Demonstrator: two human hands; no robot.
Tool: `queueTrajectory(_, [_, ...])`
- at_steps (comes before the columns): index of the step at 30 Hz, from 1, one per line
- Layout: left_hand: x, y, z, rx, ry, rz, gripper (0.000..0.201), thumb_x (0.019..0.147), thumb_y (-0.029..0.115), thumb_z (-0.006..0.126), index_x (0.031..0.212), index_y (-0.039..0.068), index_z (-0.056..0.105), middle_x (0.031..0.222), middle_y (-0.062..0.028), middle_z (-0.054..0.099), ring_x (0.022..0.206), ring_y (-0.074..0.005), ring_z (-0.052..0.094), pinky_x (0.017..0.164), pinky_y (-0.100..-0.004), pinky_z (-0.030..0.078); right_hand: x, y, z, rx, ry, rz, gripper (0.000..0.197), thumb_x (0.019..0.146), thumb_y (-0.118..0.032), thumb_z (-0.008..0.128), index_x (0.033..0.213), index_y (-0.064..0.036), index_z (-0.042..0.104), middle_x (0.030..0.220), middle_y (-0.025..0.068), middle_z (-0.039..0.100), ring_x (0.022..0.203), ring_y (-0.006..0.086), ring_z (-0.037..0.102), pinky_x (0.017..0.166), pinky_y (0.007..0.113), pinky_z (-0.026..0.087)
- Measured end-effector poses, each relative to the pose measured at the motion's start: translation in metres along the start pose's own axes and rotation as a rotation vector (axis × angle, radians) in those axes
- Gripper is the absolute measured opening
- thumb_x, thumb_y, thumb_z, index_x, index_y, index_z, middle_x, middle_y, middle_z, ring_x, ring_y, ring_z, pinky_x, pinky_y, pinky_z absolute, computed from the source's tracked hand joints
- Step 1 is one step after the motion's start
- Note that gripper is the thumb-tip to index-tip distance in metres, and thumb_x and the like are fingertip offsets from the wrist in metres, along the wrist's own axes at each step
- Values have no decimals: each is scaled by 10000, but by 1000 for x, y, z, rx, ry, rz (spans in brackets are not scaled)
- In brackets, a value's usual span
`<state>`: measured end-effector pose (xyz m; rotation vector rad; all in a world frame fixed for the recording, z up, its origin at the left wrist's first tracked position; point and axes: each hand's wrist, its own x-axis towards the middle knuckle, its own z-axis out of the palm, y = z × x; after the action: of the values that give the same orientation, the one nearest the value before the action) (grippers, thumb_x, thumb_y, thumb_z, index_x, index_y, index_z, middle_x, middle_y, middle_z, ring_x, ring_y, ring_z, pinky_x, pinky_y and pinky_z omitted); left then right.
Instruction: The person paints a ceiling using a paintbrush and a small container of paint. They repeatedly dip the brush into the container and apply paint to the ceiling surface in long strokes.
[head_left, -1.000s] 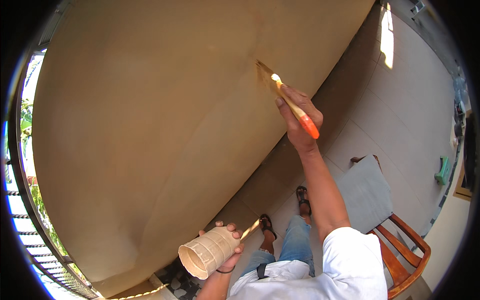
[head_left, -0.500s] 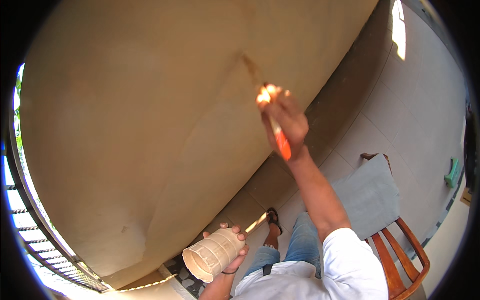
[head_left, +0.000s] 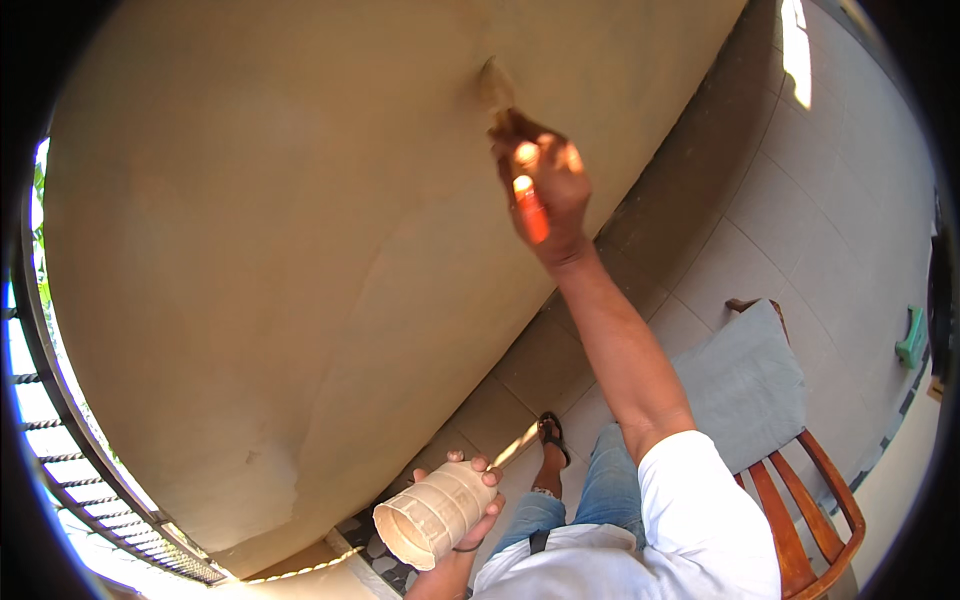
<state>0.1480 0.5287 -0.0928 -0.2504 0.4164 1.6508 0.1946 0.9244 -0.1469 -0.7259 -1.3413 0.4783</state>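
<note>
My right hand (head_left: 550, 185) is closed round a paintbrush (head_left: 533, 215) with an orange-tipped handle. Its bristles reach up and away to the tan wall (head_left: 300, 200), where they seem to touch the surface. Low in the picture, my left hand (head_left: 480, 520) wraps round a cream ribbed plastic cup (head_left: 440, 510). The cup is tilted, its open mouth facing the lower left. Its inside looks pale, and I cannot tell how much it holds.
A wooden chair (head_left: 825, 490) with a grey cushion (head_left: 745, 385) stands at my right on the tiled floor (head_left: 780, 220). Farther right sits a small green stool-like thing (head_left: 911, 337). A dark metal railing (head_left: 60, 470) curves along the left edge.
My right hand has moved up and slightly left with the paintbrush, along the wall. My left hand and the cup have hardly moved.
</note>
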Motion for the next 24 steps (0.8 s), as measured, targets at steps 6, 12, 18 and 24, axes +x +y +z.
queueTrajectory(6, [-7, 0, 3, -3, 31, -24, 630, 997, 654, 578, 1387, 161, 597, 1348, -157, 567, 1238, -343, 544, 837, -523, 561, -34, -36, -3, 44, -72, -141, 201, 820, 89, 802, 976, -15, 733, 1083, 191, 751, 939, 307, 717, 816, 359, 583])
queueTrajectory(12, [-10, 1, -1, -13, 21, -12, 628, 1000, 651, 578, 1389, 158, 587, 1359, -157, 550, 1249, -347, 533, 855, -528, 556, 7, -2, 7, 110, 8, 177, 195, 805, 62, 835, 914, -14, 692, 1066, 190, 756, 970, 296, 726, 801, 348, 584])
queueTrajectory(18, [-11, 4, -1, -10, 25, -23, 623, 1002, 642, 584, 1390, 155, 582, 1348, -160, 533, 1247, -351, 514, 861, -533, 554, -47, -65, 8, 63, -78, -171, 251, 760, 67, 831, 906, -113, 734, 977, 74, 740, 938, 270, 719, 783, 361, 589])
queueTrajectory(24, [-13, 4, -3, -14, 54, -3, 600, 1009, 618, 595, 1385, 151, 587, 1344, -168, 523, 1240, -351, 503, 863, -530, 553, 21, 57, 7, -71, 193, -79, 211, 884, 102, 750, 1074, 16, 723, 1098, 167, 761, 971, 269, 746, 822, 345, 633])
